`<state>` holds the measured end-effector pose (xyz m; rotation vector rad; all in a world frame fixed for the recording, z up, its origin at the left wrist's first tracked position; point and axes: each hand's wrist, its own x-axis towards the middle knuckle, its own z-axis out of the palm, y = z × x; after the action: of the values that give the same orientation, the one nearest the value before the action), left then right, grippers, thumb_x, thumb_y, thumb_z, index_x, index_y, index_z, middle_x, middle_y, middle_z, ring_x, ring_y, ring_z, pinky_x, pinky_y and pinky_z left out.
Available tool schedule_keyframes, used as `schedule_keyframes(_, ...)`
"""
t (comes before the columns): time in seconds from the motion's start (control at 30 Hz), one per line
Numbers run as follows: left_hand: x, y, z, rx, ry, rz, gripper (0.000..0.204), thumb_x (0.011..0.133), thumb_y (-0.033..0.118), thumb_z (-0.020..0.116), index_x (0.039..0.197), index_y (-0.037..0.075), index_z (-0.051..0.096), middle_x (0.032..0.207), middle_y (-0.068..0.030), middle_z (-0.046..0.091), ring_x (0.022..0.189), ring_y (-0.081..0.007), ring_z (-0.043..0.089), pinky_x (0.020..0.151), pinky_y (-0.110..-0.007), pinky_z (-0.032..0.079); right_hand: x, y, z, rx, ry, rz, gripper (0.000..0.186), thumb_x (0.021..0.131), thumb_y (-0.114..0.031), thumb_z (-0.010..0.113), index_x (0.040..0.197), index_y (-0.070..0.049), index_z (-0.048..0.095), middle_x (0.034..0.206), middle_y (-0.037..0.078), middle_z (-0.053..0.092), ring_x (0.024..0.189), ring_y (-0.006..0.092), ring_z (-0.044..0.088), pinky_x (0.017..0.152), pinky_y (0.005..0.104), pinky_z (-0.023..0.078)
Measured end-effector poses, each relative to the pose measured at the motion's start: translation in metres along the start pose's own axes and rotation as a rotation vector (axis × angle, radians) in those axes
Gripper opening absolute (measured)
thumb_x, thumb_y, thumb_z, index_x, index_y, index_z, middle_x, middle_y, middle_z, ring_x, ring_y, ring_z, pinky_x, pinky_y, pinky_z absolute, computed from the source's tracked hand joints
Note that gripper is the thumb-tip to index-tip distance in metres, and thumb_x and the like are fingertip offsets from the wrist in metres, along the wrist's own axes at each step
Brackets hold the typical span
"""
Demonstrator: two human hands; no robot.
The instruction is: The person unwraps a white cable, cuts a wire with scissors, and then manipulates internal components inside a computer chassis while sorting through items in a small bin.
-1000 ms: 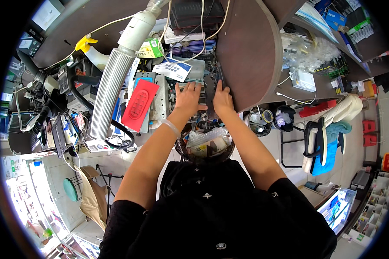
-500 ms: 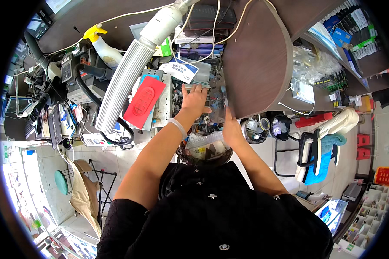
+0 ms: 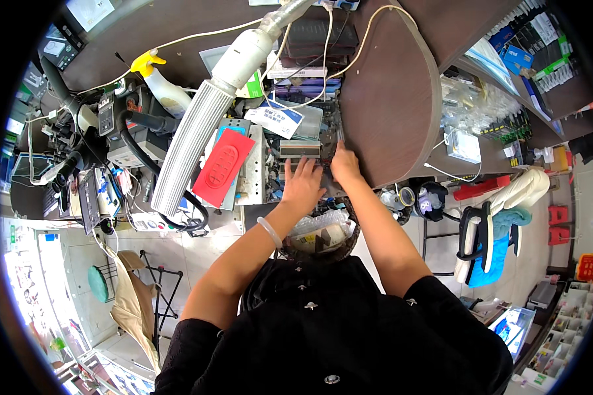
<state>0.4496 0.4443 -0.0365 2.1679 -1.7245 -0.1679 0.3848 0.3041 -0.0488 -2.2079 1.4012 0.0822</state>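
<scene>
My left hand (image 3: 303,185) lies flat with its fingers spread on a grey electronic board (image 3: 295,153) in the middle of the cluttered bench. A white bangle (image 3: 269,232) circles that wrist. Right beside it, my right hand (image 3: 344,166) is closed around what looks like a thin metal tool (image 3: 339,135) that points away from me, at the edge of the brown tabletop (image 3: 389,99). The board's near part is hidden under both hands.
A ribbed white hose (image 3: 191,141) runs diagonally left of the hands, beside a red flat case (image 3: 223,166). A spray bottle with a yellow trigger (image 3: 159,89), black instruments (image 3: 69,131), a bowl of plastic packets (image 3: 319,234) and a chair with blue cloth (image 3: 491,240) surround the spot.
The view has shifted a little. Both hands stay on the same spot of the bench; the left hand's fingers have spread flatter, and the right hand has moved slightly forward.
</scene>
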Motion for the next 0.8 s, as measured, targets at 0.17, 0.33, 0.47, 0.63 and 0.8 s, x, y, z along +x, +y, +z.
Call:
schedule_keyframes(0.17,-0.009,0.008,0.004,-0.08,0.024,0.064,0.042,0.069,0.016,0.067,0.107,0.004,0.054,0.11,-0.012,0.049,0.106,-0.0296,0.046,0.092,-0.041,0.037,-0.082,0.032,0.001,-0.075,0.039,-0.183,0.052,0.076,-0.001,0.045,0.126,0.005,0.032,0.092,0.033,0.055,0.087,0.0441,0.057,0.076,0.0467,0.047)
schedule_keyframes(0.33,-0.013,0.008,0.01,-0.024,-0.023,0.053,0.042,0.068,0.016,0.067,0.106,0.002,0.055,0.11,-0.0122,0.05,0.105,-0.0288,0.048,0.091,-0.039,0.039,-0.074,0.03,-0.001,-0.04,0.082,-0.191,0.058,0.076,-0.001,0.046,0.131,0.002,0.027,0.098,0.034,0.052,0.087,0.0449,0.056,0.077,0.0472,0.046)
schedule_keyframes(0.47,-0.013,0.008,0.011,0.043,-0.025,0.089,0.044,0.068,0.017,0.067,0.107,0.0,0.054,0.111,-0.013,0.051,0.104,-0.0288,0.049,0.092,-0.039,0.038,-0.026,0.006,0.0,-0.029,0.025,-0.075,0.059,0.077,0.0,0.045,0.133,-0.002,0.027,0.102,0.03,0.052,0.092,0.043,0.055,0.08,0.0465,0.045)
schedule_keyframes(0.63,-0.019,0.006,0.017,0.093,0.042,0.113,0.045,0.067,0.016,0.066,0.107,-0.001,0.053,0.112,-0.0141,0.051,0.104,-0.0286,0.049,0.094,-0.039,0.037,0.008,-0.002,0.012,0.02,0.132,-0.086,0.06,0.076,0.001,0.045,0.134,-0.002,0.027,0.099,0.028,0.055,0.09,0.0415,0.056,0.079,0.0453,0.046)
schedule_keyframes(0.8,-0.018,0.008,0.016,0.092,0.05,0.119,0.044,0.066,0.015,0.065,0.104,-0.002,0.053,0.109,-0.0139,0.052,0.101,-0.0283,0.051,0.093,-0.039,0.038,0.006,0.007,0.018,0.021,0.21,-0.161,0.063,0.073,0.002,0.049,0.133,-0.004,0.031,0.095,0.028,0.056,0.087,0.0416,0.057,0.077,0.0449,0.046)
